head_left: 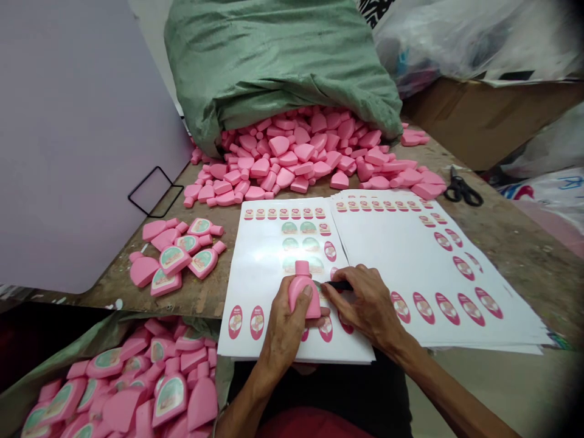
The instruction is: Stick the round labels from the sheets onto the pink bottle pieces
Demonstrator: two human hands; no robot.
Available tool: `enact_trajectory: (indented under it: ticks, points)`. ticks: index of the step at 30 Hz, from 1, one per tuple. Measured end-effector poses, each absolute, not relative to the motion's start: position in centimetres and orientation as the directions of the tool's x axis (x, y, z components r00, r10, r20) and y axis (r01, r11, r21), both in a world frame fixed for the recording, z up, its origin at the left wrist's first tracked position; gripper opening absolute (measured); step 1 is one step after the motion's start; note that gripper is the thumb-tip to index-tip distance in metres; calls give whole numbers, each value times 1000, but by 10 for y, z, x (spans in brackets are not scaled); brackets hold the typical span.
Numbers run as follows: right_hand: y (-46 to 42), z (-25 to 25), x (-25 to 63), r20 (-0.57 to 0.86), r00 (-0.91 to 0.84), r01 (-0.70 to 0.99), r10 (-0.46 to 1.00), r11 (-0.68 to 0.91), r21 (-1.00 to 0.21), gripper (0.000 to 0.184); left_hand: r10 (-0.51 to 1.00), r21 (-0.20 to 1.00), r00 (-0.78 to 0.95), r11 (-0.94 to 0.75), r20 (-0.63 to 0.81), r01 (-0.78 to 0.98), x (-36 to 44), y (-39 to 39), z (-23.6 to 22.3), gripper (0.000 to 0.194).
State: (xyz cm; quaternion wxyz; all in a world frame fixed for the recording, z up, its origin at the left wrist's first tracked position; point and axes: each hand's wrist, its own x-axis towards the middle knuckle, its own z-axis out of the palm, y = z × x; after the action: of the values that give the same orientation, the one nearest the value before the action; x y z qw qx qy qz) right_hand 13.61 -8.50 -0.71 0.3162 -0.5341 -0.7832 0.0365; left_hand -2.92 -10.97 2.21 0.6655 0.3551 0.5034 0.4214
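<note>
Bright, even indoor light seems to fall from overhead, leaving no hard shadows; only a soft dimness lies under the green woven sack [274,61] at 12 o'clock. Glare whitens the glossy label sheet [278,243] near the centre. Dark vignetting closes in from 2 to 4 o'clock, the wide lens bows the surface [515,274] toward the edges, and detail stays fairly sharp.
</note>
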Motion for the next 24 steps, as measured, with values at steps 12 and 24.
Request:
enact_trajectory:
  ticks: [12, 24]
  points:
    - [-88, 34, 131, 45, 58, 431, 997, 15, -902, 28, 902, 713, 177, 420, -393, -561, -34, -112, 23, 57]
    - [-98, 37, 106, 63, -58, 418, 996, 81, -905, 28, 911, 737, 198, 409, -362, -538, -38, -116, 32, 61]
